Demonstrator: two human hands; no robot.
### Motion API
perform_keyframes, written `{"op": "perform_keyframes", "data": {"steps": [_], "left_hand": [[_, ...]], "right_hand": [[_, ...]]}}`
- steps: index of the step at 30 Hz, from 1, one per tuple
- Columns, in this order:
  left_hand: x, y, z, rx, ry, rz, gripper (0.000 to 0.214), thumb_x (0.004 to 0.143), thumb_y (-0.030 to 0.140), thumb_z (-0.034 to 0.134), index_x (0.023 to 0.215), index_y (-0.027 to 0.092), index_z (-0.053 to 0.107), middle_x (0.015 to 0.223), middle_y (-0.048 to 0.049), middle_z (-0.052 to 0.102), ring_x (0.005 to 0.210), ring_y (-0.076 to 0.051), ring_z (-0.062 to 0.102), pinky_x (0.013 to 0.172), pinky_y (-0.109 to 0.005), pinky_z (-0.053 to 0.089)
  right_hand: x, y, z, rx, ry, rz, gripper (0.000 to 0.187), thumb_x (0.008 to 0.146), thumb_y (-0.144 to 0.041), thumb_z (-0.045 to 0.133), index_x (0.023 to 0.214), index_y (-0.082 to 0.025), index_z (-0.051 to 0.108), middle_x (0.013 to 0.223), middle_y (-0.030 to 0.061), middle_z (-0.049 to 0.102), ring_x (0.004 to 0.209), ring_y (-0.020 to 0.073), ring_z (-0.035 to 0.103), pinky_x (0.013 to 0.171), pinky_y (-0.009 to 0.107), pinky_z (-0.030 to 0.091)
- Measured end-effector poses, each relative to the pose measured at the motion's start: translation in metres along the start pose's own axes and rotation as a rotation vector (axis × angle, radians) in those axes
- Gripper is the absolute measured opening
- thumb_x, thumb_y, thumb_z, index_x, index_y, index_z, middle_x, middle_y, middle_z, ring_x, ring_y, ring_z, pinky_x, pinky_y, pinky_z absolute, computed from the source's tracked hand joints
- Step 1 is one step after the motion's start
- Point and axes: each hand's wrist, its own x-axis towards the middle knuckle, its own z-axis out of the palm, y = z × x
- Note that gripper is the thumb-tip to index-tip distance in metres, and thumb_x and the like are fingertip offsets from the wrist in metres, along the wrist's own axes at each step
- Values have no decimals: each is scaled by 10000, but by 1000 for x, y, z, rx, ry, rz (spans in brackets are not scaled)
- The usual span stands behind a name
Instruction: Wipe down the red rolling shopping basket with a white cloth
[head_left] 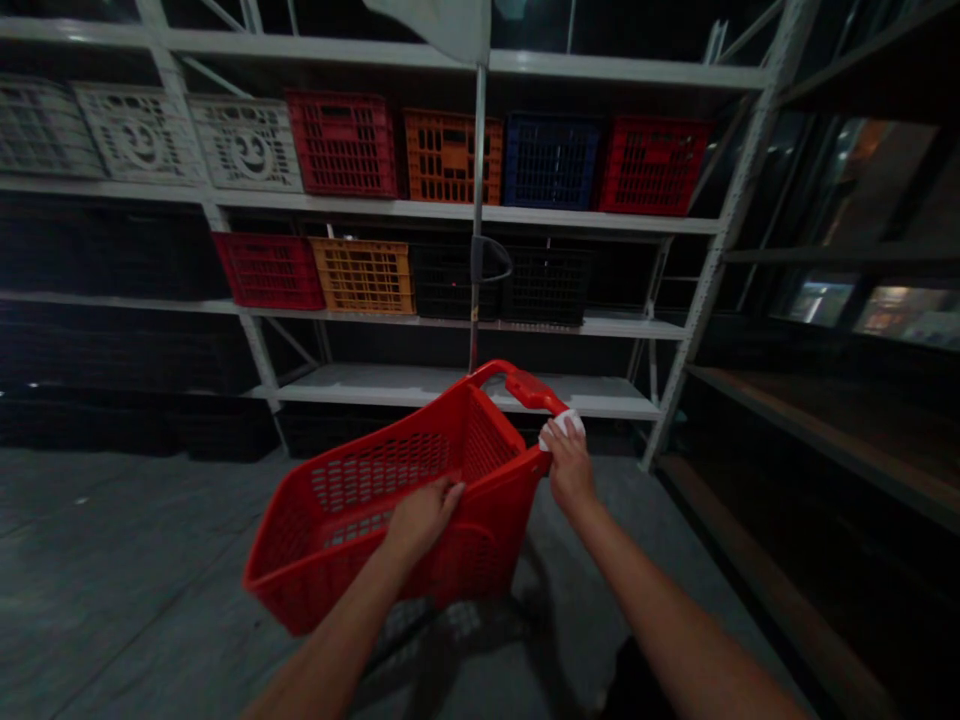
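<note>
A red plastic shopping basket (352, 520) with a perforated wall is tilted in front of me above the grey floor. My left hand (424, 515) rests over its near rim with the fingers curled on the edge. My right hand (568, 465) presses a small white cloth (562, 422) against the basket's corner, just below the red handle (525, 385). The fingers of that hand are closed round the cloth.
Metal shelving (450, 210) ahead carries white, red, orange, blue and black crates (343, 145). A thin metal pole (477, 220) with a dark grip stands behind the basket. Dark wooden shelves (825, 430) run along the right. Grey floor (112, 560) lies at the left.
</note>
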Motion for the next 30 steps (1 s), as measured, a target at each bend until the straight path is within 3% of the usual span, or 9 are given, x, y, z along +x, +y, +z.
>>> {"op": "perform_keyframes", "data": {"steps": [3,6,10,14,16,20,24,26,30], "left_hand": [[15,23,10,57,-20,-37,698,824,609,105,916,165,635,830,-142,679,834,-253,633,717,-337,448],[17,23,15,97,-1,-46,725,817,618,89,866,161,649,808,-148,677,817,-263,633,710,-347,448],[18,17,17,138,20,-35,703,825,604,101,828,164,649,775,-128,680,791,-238,638,695,-316,451],[21,19,19,168,23,-46,708,824,606,94,794,167,648,755,-135,679,758,-248,642,662,-329,457],[22,21,20,174,19,-45,716,826,602,77,806,174,650,754,-132,680,756,-246,643,660,-330,458],[21,25,20,167,17,-35,724,829,595,56,850,181,649,751,-121,680,759,-241,646,666,-325,460],[19,29,20,175,27,-56,721,828,598,62,814,179,648,753,-122,681,758,-252,646,646,-327,458],[17,31,20,180,30,-73,728,827,599,60,795,174,650,757,-127,680,764,-248,646,648,-322,456],[16,34,21,182,35,-98,748,827,597,51,789,157,654,767,-141,678,777,-235,645,666,-311,454]], "right_hand": [[-22,-35,11,70,-34,-104,457,815,-52,336,1227,-146,510,1300,80,483,1306,207,258,1078,475,171],[-32,-54,14,109,-107,-239,508,796,-31,354,1279,-152,451,1321,68,461,1305,185,263,1081,437,212],[-21,-20,-2,110,-77,-315,506,813,-29,329,1294,-145,431,1319,70,462,1287,175,303,1072,407,258],[3,40,-19,130,92,-54,539,791,1,286,1281,-149,451,1307,82,473,1290,175,297,1063,423,277],[6,47,-14,182,187,120,555,793,-3,266,1299,-164,427,1317,79,461,1288,168,302,1052,420,302],[-19,-3,26,347,365,318,544,839,-33,193,1353,-145,330,1372,97,382,1313,168,245,1063,441,281],[-51,-60,66,433,295,211,503,873,-79,178,1349,-119,334,1380,134,357,1328,209,199,1054,516,254],[-49,-59,71,439,343,226,500,880,-94,165,1357,-106,312,1384,148,347,1328,216,199,1050,525,250],[-18,-31,65,417,551,436,527,873,-94,133,1391,-116,222,1408,140,299,1331,202,190,1057,511,237]]}}
